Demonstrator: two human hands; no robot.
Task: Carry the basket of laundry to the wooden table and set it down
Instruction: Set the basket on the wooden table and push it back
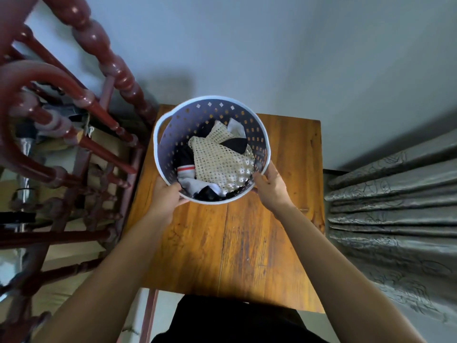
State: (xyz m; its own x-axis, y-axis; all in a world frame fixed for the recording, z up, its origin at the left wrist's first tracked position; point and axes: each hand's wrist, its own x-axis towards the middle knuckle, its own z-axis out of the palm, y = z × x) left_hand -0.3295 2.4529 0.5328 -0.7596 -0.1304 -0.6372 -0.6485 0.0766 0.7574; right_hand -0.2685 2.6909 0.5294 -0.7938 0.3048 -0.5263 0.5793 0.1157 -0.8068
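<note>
A round pale-blue perforated basket (173, 125) is over the far half of the wooden table (235, 243). Whether its base touches the tabletop I cannot tell. Inside lies laundry: a cream mesh cloth (220, 159), black pieces and a white piece with a red stripe. My left hand (165, 196) grips the near-left rim, fingers curled over the edge. My right hand (270, 184) grips the near-right rim. Both forearms reach out over the table's near half.
A dark red turned-wood chair frame (103, 115) stands close against the table's left side, with cardboard boxes (103, 142) behind it. A grey patterned curtain (395, 219) hangs at the right. The wall (272, 45) is right behind the table's far edge.
</note>
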